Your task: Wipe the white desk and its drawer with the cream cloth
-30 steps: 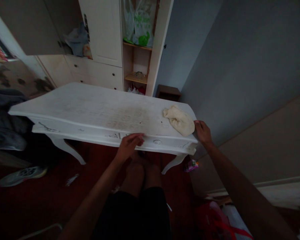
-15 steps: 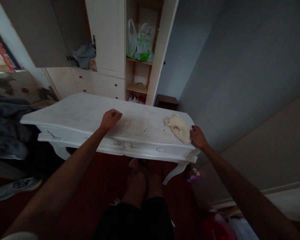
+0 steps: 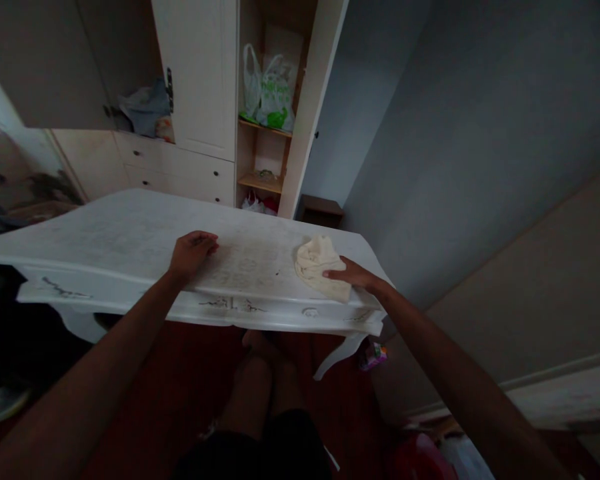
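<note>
A cream cloth (image 3: pixel 316 264) lies crumpled on the right part of a white table (image 3: pixel 145 223) with a smudged top. My right hand (image 3: pixel 349 272) grips the cloth's right side, with the thumb on top of the fabric; some of its fingers are hidden. Over the table's left-centre, close to the front edge, is my left hand (image 3: pixel 194 253), its fingers curled in and nothing visible in them. A small dark speck (image 3: pixel 277 273) sits on the tabletop between my hands.
Behind the table stands a white wardrobe (image 3: pixel 200 80) with doors ajar and a plastic bag (image 3: pixel 275 97) on a shelf. A brown box-like piece (image 3: pixel 320 210) is by the grey wall (image 3: pixel 455 133). A pink box (image 3: pixel 373 357) lies near the table's right leg.
My right hand has moved from the cloth's right edge onto it and taken hold, and the cloth has shifted and changed shape. The view has swung slightly right; my left hand stays curled.
</note>
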Tool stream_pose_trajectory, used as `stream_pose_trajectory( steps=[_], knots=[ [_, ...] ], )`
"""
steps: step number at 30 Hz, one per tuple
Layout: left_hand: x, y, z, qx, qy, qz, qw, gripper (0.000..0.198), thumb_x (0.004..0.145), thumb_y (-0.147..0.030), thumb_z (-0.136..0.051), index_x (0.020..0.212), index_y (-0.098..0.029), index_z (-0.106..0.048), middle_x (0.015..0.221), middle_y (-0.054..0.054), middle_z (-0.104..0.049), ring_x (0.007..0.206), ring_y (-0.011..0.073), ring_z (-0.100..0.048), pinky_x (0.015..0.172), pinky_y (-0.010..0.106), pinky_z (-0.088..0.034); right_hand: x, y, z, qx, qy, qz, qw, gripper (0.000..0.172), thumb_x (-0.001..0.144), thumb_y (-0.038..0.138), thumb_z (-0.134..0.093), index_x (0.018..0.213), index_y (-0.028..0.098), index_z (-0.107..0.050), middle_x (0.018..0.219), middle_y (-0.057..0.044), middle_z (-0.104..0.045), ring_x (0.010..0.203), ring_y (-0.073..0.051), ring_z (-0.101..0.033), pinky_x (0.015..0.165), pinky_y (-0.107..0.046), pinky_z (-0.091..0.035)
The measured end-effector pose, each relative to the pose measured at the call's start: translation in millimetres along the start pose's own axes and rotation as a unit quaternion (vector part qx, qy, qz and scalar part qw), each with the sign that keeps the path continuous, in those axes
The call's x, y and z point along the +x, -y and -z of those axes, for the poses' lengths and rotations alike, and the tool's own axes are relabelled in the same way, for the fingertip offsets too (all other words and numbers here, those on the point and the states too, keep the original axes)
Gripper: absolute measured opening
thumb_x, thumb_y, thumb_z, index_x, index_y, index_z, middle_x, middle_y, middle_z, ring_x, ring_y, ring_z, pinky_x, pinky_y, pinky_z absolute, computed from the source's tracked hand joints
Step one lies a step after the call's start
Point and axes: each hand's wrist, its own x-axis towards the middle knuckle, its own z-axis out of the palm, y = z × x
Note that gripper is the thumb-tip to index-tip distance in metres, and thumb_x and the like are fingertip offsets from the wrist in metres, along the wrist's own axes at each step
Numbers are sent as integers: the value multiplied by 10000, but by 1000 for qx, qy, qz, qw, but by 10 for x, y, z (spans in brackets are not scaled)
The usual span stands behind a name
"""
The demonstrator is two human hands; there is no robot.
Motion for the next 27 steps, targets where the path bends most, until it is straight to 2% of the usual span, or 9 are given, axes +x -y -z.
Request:
stream_pose_trajectory(
  steps=[3,6,9,15,18,21,23,25,27],
  knots=[
    [11,22,-2,-8,2,2,1000,87,690,-219,-683,751,-157,-676,642,-3,-657,612,132,-602,659,263,-473,-44,39,-180,-50,-75,27,996,582,667,344,-773,1213,190,-641,1150,-96,-734,998,-292,-694,917,-494,-548],
    [6,19,-5,-6,-1,1,1000,74,702,-212,-675,751,-158,-676,645,-2,-658,615,132,-603,653,261,-471,-134,27,-332,-123,-169,82,975,587,670,279,-715,1246,200,-633,1182,-78,-721,1081,-292,-664,1002,-492,-496],
    [-1,15,-3,1,-4,-1,1000,56,710,-209,-668,745,-165,-673,636,-3,-652,613,135,-597,656,267,-471,-301,7,-462,-151,-218,142,954,552,671,251,-681,1222,217,-661,1223,-76,-705,1126,-293,-650,1045,-472,-473],
    [-11,16,4,21,0,-12,1000,63,743,-211,-657,775,-157,-665,624,-11,-638,603,132,-576,652,267,-464,-920,-47,-609,-209,-212,273,915,500,751,305,-697,1249,273,-659,1318,-101,-653,1198,-311,-617,1032,-504,-497],
    [-55,-22,-9,33,9,-4,999,84,789,-188,-637,835,-119,-648,650,-28,-634,633,110,-575,692,250,-464,-1311,-215,-702,-214,-209,288,910,517,767,297,-697,1281,302,-640,1329,-95,-647,1195,-312,-622,995,-508,-528],
    [-95,-57,-20,34,15,-6,999,107,820,-193,-626,872,-99,-634,678,-42,-629,656,92,-576,719,238,-470,-1656,-519,-856,-175,-257,226,923,490,766,299,-670,1256,299,-657,1282,-97,-676,1145,-314,-653,967,-508,-546],
    [-104,-69,-28,33,9,-7,999,85,807,-198,-630,841,-120,-642,672,-37,-631,644,95,-575,695,240,-479,-1824,-727,-954,-126,-326,130,928,466,762,341,-661,1219,251,-678,1198,-125,-714,1061,-331,-687,906,-520,-567],
    [-104,-79,-41,31,-1,-7,999,38,778,-188,-632,785,-156,-653,650,-26,-633,619,103,-574,659,247,-483,-1921,-870,-1008,-69,-411,11,909,509,772,410,-654,1221,170,-673,1105,-167,-737,953,-351,-711,813,-536,-583],
    [-104,-92,-56,35,-14,-4,999,22,736,-178,-637,741,-177,-658,627,-19,-635,599,111,-578,636,258,-490,-1937,-919,-1010,-28,-481,-65,874,570,789,466,-641,1244,123,-650,1073,-190,-738,925,-359,-708,788,-542,-573]
  ],
)
